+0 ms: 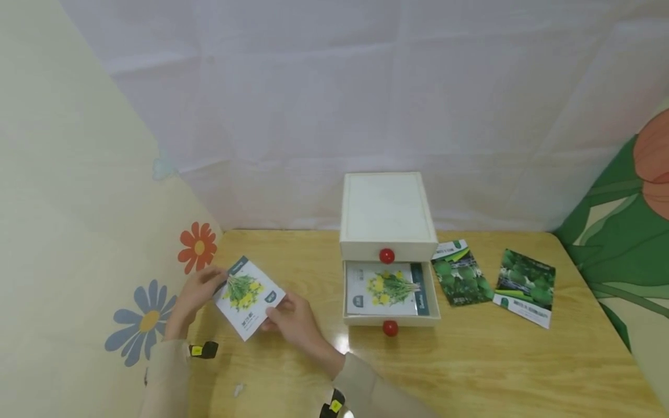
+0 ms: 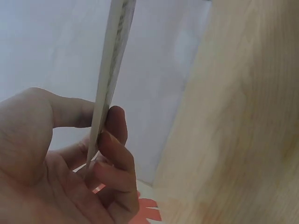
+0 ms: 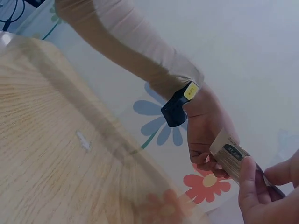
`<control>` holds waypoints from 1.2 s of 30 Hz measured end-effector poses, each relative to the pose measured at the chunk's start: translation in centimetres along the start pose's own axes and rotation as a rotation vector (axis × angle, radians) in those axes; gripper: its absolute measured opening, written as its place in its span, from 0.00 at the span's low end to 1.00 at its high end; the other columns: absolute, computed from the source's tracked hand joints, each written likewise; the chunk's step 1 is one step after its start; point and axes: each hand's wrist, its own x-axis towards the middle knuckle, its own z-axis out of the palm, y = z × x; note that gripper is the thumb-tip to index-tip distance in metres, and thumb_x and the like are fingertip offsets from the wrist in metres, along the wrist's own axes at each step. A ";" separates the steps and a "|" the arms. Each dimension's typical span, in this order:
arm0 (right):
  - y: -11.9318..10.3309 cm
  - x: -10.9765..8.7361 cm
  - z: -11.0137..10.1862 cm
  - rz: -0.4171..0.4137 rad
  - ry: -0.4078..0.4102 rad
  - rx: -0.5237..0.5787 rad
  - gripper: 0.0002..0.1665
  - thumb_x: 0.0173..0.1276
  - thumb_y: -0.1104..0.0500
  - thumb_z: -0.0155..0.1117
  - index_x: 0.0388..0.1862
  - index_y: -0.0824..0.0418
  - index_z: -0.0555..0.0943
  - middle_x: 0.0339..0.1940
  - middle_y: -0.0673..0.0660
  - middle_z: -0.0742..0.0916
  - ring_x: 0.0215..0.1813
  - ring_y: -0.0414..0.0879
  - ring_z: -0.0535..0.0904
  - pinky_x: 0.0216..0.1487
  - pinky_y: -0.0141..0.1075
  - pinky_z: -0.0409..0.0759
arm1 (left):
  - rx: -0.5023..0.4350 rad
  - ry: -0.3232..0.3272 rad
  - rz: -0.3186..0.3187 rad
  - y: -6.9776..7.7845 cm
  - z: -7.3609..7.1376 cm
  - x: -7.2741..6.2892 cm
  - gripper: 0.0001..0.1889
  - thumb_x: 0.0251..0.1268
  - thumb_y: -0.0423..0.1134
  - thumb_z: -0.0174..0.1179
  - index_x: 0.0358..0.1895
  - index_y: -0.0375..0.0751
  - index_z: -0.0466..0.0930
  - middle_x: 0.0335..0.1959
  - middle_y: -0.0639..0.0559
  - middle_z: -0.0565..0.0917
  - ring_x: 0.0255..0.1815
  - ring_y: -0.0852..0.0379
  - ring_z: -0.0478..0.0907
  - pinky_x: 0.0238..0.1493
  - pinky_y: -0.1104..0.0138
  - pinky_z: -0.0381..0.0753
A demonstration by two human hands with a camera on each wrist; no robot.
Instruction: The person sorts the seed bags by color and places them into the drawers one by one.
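Note:
A white seed packet [image 1: 248,297] printed with a yellow-flowered green plant is held up over the left part of the table, tilted. My left hand [image 1: 197,295] pinches its upper left edge; in the left wrist view the packet [image 2: 108,60] shows edge-on between thumb and curled fingers. My right hand [image 1: 297,325] pinches the opposite edge, thumb on the printed face. To the right stands a small white drawer box [image 1: 388,209] with red knobs. Its lower drawer [image 1: 392,320] is pulled out, and a similar seed packet [image 1: 384,290] lies inside.
Two green seed packets, one beside the box [image 1: 462,276] and another farther right [image 1: 525,284], lie on the wooden table [image 1: 496,366]. A small whitish scrap [image 1: 238,389] is near the front left. Flower-printed sheeting rises along the left side, and a pale cloth hangs behind.

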 end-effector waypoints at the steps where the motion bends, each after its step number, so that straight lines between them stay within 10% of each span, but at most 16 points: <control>1: -0.2 -0.1 -0.1 -0.003 -0.005 0.002 0.21 0.74 0.70 0.65 0.64 0.70 0.80 0.45 0.62 0.91 0.40 0.51 0.92 0.48 0.44 0.94 | -0.004 -0.006 -0.009 0.2 -0.2 -0.2 0.28 0.85 0.54 0.52 0.70 0.33 0.75 0.63 0.33 0.82 0.51 0.49 0.82 0.52 0.64 0.78; 11: -3.2 -1.6 -1.3 -0.058 -0.016 -0.040 0.12 0.77 0.68 0.64 0.56 0.70 0.81 0.41 0.64 0.91 0.37 0.53 0.91 0.44 0.45 0.95 | -0.109 -0.004 0.135 2.2 -1.4 -1.7 0.25 0.85 0.52 0.55 0.65 0.31 0.78 0.43 0.49 0.88 0.40 0.58 0.85 0.46 0.69 0.82; 26: -5.1 -3.5 -2.7 -0.052 -0.046 -0.033 0.14 0.80 0.64 0.63 0.58 0.70 0.80 0.44 0.65 0.91 0.37 0.50 0.91 0.49 0.55 0.93 | -0.207 -0.031 0.195 3.7 -1.9 -4.4 0.20 0.84 0.46 0.57 0.59 0.28 0.80 0.37 0.57 0.88 0.36 0.58 0.86 0.43 0.69 0.85; 36: -6.5 -4.1 -4.1 -0.042 0.004 -0.091 0.17 0.73 0.66 0.68 0.59 0.69 0.81 0.44 0.63 0.90 0.37 0.50 0.90 0.45 0.45 0.94 | -0.220 -0.020 0.167 5.2 -1.3 -5.6 0.18 0.84 0.46 0.58 0.57 0.31 0.81 0.38 0.56 0.87 0.36 0.57 0.85 0.40 0.69 0.86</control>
